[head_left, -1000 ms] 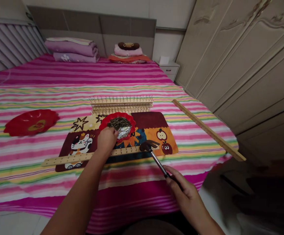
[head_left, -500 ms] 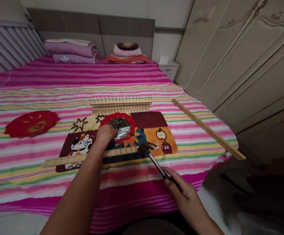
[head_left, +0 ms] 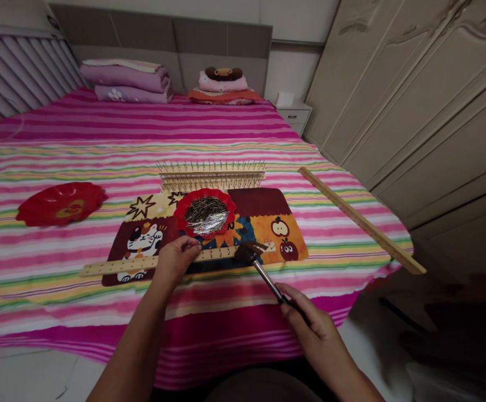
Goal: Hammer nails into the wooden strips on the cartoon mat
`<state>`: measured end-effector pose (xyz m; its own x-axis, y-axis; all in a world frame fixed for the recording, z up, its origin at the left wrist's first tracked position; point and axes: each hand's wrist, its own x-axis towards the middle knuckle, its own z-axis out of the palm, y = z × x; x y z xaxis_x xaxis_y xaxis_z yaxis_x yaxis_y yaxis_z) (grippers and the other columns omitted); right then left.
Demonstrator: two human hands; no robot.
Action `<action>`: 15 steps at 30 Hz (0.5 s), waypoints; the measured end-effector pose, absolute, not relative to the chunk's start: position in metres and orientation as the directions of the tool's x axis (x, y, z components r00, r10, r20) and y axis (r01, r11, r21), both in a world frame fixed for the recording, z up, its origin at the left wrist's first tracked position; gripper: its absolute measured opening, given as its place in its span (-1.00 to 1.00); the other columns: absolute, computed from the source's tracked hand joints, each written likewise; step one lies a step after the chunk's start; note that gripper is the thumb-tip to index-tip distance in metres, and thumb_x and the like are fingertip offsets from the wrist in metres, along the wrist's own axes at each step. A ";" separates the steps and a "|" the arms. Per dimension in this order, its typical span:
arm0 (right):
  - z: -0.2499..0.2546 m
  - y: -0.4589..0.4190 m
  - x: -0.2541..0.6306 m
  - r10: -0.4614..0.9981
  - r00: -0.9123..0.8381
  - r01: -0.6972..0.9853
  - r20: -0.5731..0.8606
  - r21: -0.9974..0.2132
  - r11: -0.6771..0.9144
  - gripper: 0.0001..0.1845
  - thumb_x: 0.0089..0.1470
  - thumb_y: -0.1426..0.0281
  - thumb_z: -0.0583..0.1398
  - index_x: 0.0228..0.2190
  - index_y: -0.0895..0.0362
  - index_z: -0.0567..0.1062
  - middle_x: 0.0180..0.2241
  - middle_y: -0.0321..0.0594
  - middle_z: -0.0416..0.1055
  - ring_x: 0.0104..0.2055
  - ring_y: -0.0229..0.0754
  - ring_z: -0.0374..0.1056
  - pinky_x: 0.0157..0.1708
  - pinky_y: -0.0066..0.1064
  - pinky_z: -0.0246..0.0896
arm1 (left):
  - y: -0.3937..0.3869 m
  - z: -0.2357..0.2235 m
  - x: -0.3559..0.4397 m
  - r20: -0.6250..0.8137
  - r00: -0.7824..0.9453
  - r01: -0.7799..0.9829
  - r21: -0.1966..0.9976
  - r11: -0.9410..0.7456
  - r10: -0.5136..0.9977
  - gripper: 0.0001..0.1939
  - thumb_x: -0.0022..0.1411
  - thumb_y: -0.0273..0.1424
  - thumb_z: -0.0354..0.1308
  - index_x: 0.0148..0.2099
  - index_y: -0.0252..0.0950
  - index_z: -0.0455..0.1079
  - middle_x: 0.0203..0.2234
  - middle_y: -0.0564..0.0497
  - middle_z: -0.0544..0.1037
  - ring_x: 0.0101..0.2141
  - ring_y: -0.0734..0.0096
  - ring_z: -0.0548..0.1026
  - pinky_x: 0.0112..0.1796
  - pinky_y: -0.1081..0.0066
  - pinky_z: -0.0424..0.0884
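Observation:
My left hand (head_left: 176, 258) is closed in a pinch just above a long wooden strip (head_left: 112, 266) that carries a row of nails and lies on a cartoon-printed mat (head_left: 259, 215); what the fingers hold is too small to name. Just beyond the hand sits a red dish (head_left: 205, 214) heaped with thin metal nails. My right hand (head_left: 313, 326) grips the handle of a claw hammer (head_left: 256, 258), whose head rests over the strip's right end.
A stack of wooden strips studded with nails (head_left: 211, 175) lies behind the dish. Another red dish (head_left: 61, 203) sits at the left. One more long wooden strip (head_left: 362, 220) lies diagonally near the bed's right edge, by the wardrobe (head_left: 414, 100).
My left hand has drawn back from the nail dish toward me and now hovers pinched over the wooden strip. The hammer and right hand have barely moved.

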<state>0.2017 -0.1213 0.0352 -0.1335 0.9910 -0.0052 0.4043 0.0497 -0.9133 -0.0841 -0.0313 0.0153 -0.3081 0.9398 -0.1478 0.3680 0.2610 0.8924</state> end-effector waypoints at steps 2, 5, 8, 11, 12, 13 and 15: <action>0.035 -0.122 0.201 0.990 -0.138 0.413 -0.014 -0.910 0.044 -0.64 0.08 0.34 0.10 -0.06 0.05 0.45 -0.18 -0.25 0.53 -0.11 -0.17 0.43 -0.14 -0.46 0.32 | -0.033 0.015 -0.083 -0.147 -0.310 0.384 0.884 0.265 0.939 -0.72 -0.18 -0.18 0.20 -0.45 -0.28 0.42 -0.64 0.09 0.45 -0.57 0.48 0.36 -0.51 0.50 0.25; 0.035 -0.123 0.202 0.990 -0.143 0.411 -0.018 -0.910 0.043 -0.63 0.09 0.34 0.10 -0.04 0.05 0.44 -0.16 -0.24 0.52 -0.11 -0.19 0.43 -0.13 -0.47 0.31 | -0.035 0.015 -0.082 -0.125 -0.313 0.402 0.880 0.251 0.942 -0.72 -0.16 -0.17 0.18 -0.44 -0.27 0.42 -0.63 0.09 0.46 -0.56 0.47 0.37 -0.50 0.49 0.25; 0.034 -0.123 0.202 0.989 -0.144 0.404 -0.015 -0.913 0.045 -0.63 0.09 0.35 0.10 -0.04 0.04 0.44 -0.15 -0.26 0.52 -0.09 -0.20 0.41 -0.11 -0.48 0.29 | -0.037 0.015 -0.082 -0.089 -0.322 0.469 0.850 0.240 0.943 -0.73 -0.13 -0.17 0.15 -0.43 -0.26 0.42 -0.61 0.09 0.47 -0.53 0.46 0.37 -0.48 0.50 0.25; 0.033 -0.123 0.201 0.990 -0.142 0.403 -0.012 -0.914 0.047 -0.64 0.09 0.34 0.11 -0.05 0.04 0.44 -0.19 -0.26 0.53 -0.15 -0.20 0.44 -0.18 -0.50 0.33 | -0.039 0.017 -0.081 -0.061 -0.331 0.519 0.822 0.236 0.942 -0.75 -0.11 -0.18 0.12 -0.42 -0.25 0.42 -0.59 0.09 0.48 -0.52 0.46 0.38 -0.46 0.50 0.26; 0.032 -0.124 0.201 0.990 -0.143 0.404 -0.014 -0.914 0.045 -0.64 0.09 0.34 0.11 -0.05 0.05 0.45 -0.21 -0.26 0.54 -0.19 -0.21 0.45 -0.22 -0.51 0.34 | -0.039 0.018 -0.080 -0.055 -0.335 0.534 0.812 0.237 0.941 -0.76 -0.10 -0.19 0.11 -0.43 -0.24 0.42 -0.59 0.10 0.48 -0.52 0.45 0.38 -0.45 0.50 0.26; 0.032 -0.124 0.200 0.989 -0.144 0.405 -0.016 -0.913 0.044 -0.63 0.09 0.34 0.11 -0.05 0.06 0.45 -0.23 -0.25 0.54 -0.22 -0.21 0.46 -0.25 -0.52 0.35 | -0.040 0.018 -0.079 -0.049 -0.334 0.551 0.800 0.238 0.941 -0.77 -0.09 -0.20 0.10 -0.43 -0.24 0.42 -0.59 0.10 0.48 -0.52 0.46 0.39 -0.45 0.50 0.26; 0.033 -0.123 0.198 0.989 -0.149 0.405 -0.014 -0.913 0.048 -0.64 0.09 0.33 0.10 -0.06 0.08 0.45 -0.25 -0.24 0.54 -0.24 -0.21 0.46 -0.27 -0.51 0.35 | -0.042 0.019 -0.077 -0.035 -0.328 0.594 0.769 0.235 0.944 -0.79 -0.07 -0.22 0.09 -0.43 -0.23 0.42 -0.60 0.12 0.48 -0.52 0.46 0.39 -0.44 0.50 0.25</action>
